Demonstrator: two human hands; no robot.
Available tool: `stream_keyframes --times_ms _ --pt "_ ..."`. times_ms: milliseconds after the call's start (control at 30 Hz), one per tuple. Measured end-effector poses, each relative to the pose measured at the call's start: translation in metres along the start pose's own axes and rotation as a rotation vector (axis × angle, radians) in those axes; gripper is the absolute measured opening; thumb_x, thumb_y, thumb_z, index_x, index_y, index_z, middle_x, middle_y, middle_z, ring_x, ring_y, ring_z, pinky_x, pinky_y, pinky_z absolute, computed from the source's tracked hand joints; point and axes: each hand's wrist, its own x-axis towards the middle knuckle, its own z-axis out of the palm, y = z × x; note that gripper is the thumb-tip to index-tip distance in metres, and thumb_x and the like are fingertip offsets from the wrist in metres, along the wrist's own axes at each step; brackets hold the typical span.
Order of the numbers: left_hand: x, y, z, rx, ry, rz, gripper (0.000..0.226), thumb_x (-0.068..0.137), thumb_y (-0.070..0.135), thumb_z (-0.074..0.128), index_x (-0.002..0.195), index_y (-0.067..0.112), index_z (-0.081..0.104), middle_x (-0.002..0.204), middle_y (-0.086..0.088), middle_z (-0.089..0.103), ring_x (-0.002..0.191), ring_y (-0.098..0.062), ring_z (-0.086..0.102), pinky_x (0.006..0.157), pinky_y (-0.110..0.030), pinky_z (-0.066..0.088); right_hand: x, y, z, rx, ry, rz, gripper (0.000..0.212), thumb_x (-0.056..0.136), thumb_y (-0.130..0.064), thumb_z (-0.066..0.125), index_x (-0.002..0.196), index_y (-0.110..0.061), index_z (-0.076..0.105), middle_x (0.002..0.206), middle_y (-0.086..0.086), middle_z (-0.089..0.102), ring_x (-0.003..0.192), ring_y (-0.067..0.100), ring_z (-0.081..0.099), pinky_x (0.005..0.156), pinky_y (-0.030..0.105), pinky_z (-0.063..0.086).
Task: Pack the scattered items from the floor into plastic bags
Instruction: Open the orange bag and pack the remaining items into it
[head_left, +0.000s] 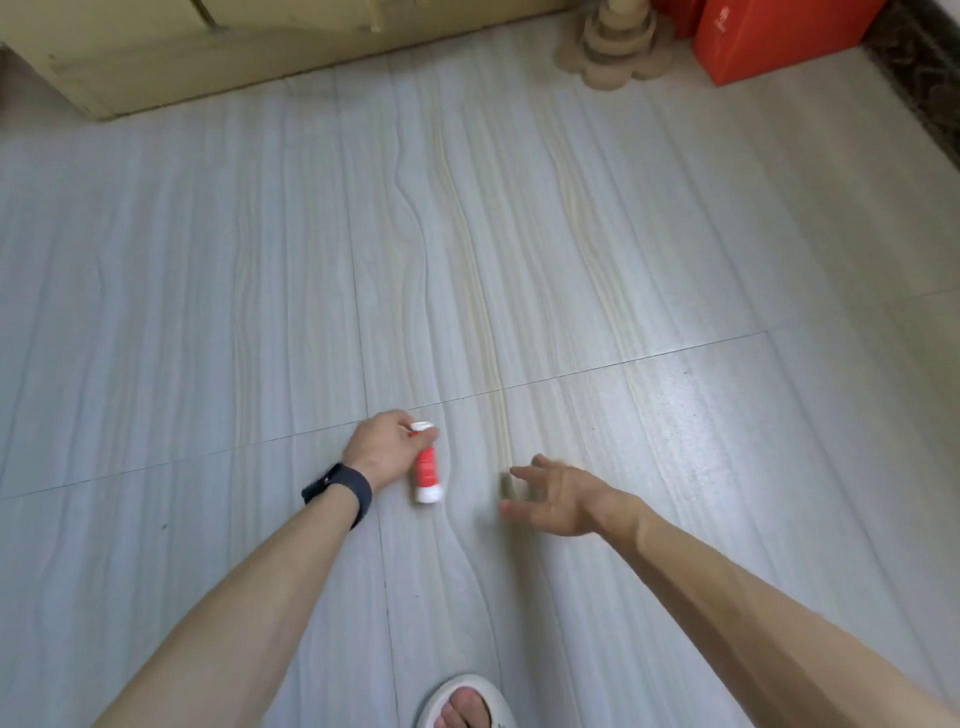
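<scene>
Two hands down low over the floor, and just one item in play: a red-and-white bottle. The left hand, one dark band at its wrist, grips that bottle by its top end. The right hand hangs open, fingers spread, beside one small blurred object. One slippered foot below.

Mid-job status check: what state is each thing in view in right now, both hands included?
left hand: grips the top of the bottle.
bottle: red and white, down at floor level; lifted or resting, cannot tell.
right hand: open, fingers spread, holding nothing.
small dark thing: on the floor at the right fingertips, too blurred to identify.
red box: standing on the floor by the wall.
slipper: on a foot.
</scene>
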Motion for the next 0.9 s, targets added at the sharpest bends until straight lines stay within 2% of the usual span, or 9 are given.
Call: stream_keyframes --times_ms 67,133,233,333,433,533,667,800,900 --pt "-0.032 0.038 0.011 -0.3 -0.11 0.042 0.031 0.087 0.053 0.064 0.091 0.022 0.071 0.078 0.003 0.072 0.072 -0.017 0.07 0.077 -0.032 0.054 -0.034 0.004 -0.014 0.363 -0.03 0.023 0.082 0.081 -0.075 0.055 0.15 -0.038 0.032 0.15 0.0 0.048 0.133 0.019 0.05 0.106 0.033 0.041" --pt "-0.066 0.083 0.017 -0.432 -0.239 0.098 0.035 0.093 0.051 0.058 0.1 0.019 0.071 0.09 0.003 0.074 0.071 -0.013 0.07 0.075 -0.029 0.054 -0.08 0.019 -0.025 0.523 0.046 -0.031 0.068 0.083 -0.067 0.061 0.141 -0.036 0.044 0.124 -0.004 0.065 0.105 0.015 0.068 0.087 0.029 0.052" --pt "-0.114 0.153 0.023 -0.468 -0.388 0.209 0.036 0.097 0.048 0.053 0.108 0.017 0.068 0.1 0.004 0.075 0.076 -0.013 0.072 0.075 -0.029 0.052 -0.158 0.052 -0.038 0.625 0.252 -0.07 0.037 0.094 -0.048 0.061 0.121 -0.023 0.058 0.104 0.002 0.072 0.084 0.017 0.074 0.071 0.027 0.054" --pt "-0.169 0.219 0.033 -0.433 -0.491 0.318 0.036 0.098 0.047 0.051 0.109 0.018 0.068 0.099 0.006 0.076 0.077 -0.013 0.071 0.077 -0.031 0.05 -0.243 0.094 -0.036 0.696 0.511 -0.045 0.028 0.096 -0.043 0.06 0.112 -0.019 0.061 0.097 0.004 0.072 0.071 0.012 0.07 0.069 0.029 0.055" --pt "-0.235 0.275 0.058 -0.27 -0.57 0.469 0.038 0.096 0.052 0.051 0.11 0.019 0.065 0.098 0.009 0.075 0.08 -0.015 0.071 0.077 -0.031 0.048 -0.322 0.142 -0.006 0.795 0.776 -0.033 0.027 0.095 -0.043 0.061 0.109 -0.02 0.065 0.091 0.004 0.069 0.07 0.014 0.07 0.072 0.037 0.057" --pt "-0.293 0.308 0.103 0.001 -0.624 0.654 0.037 0.091 0.055 0.058 0.109 0.023 0.061 0.103 0.009 0.072 0.09 -0.016 0.071 0.076 -0.029 0.049 -0.387 0.201 0.058 1.006 1.025 0.0 0.015 0.096 -0.033 0.063 0.103 -0.02 0.068 0.083 0.003 0.066 0.066 0.014 0.065 0.068 0.038 0.053" --pt "-0.344 0.321 0.176 0.503 -0.577 0.89 0.051 0.091 0.051 0.056 0.133 0.023 0.049 0.13 0.005 0.059 0.116 -0.016 0.057 0.096 -0.029 0.045 -0.437 0.269 0.172 1.371 1.275 0.245 0.014 0.096 -0.025 0.063 0.101 -0.014 0.069 0.083 0.008 0.065 0.063 0.017 0.057 0.06 0.029 0.045" --pt "-0.367 0.318 0.257 0.666 -0.557 0.907 0.075 0.088 0.056 0.056 0.148 0.019 0.032 0.145 -0.007 0.045 0.132 -0.025 0.045 0.105 -0.04 0.041 -0.444 0.312 0.265 1.604 1.336 0.555 0.018 0.096 -0.028 0.063 0.09 -0.011 0.064 0.08 0.011 0.066 0.054 0.014 0.057 0.049 0.023 0.042" --pt "-0.378 0.314 0.301 0.781 -0.493 0.921 0.087 0.084 0.058 0.057 0.153 0.021 0.019 0.15 -0.007 0.036 0.135 -0.029 0.038 0.104 -0.044 0.041 -0.432 0.32 0.295 1.694 1.289 0.609 0.031 0.099 -0.027 0.057 0.075 -0.008 0.058 0.068 0.008 0.063 0.051 0.014 0.053 0.05 0.025 0.04"
